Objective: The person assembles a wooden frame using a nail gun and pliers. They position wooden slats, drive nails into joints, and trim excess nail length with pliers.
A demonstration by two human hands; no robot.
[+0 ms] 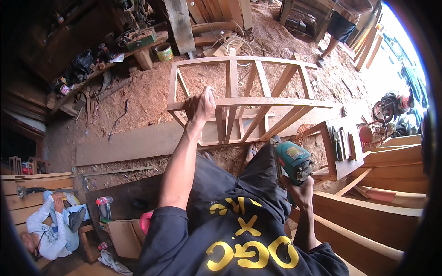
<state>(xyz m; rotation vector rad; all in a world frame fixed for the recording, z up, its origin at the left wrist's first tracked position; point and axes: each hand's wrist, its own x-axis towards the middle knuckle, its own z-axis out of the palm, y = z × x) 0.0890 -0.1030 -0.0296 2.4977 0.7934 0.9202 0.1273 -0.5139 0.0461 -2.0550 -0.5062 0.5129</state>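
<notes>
A wooden frame point(271, 102) of curved rails and slats stands before me, above the sawdust-covered floor. My left hand point(200, 106) is closed around the left end of its nearer top rail. By my right thigh, my right hand point(299, 189) grips a teal and black nail gun point(294, 158), held apart from the frame. Its handle is partly hidden by my fingers. Close beyond the nail gun is an orange coiled hose point(301, 133).
A long board point(119, 149) lies on the floor under the frame. To my right are a small wooden stand point(343, 152) holding pliers point(337, 148) and large wooden panels point(368, 221). A person point(53, 225) sits at lower left; another person point(341, 30) stands at far right. A cluttered bench point(106, 64) stands at upper left.
</notes>
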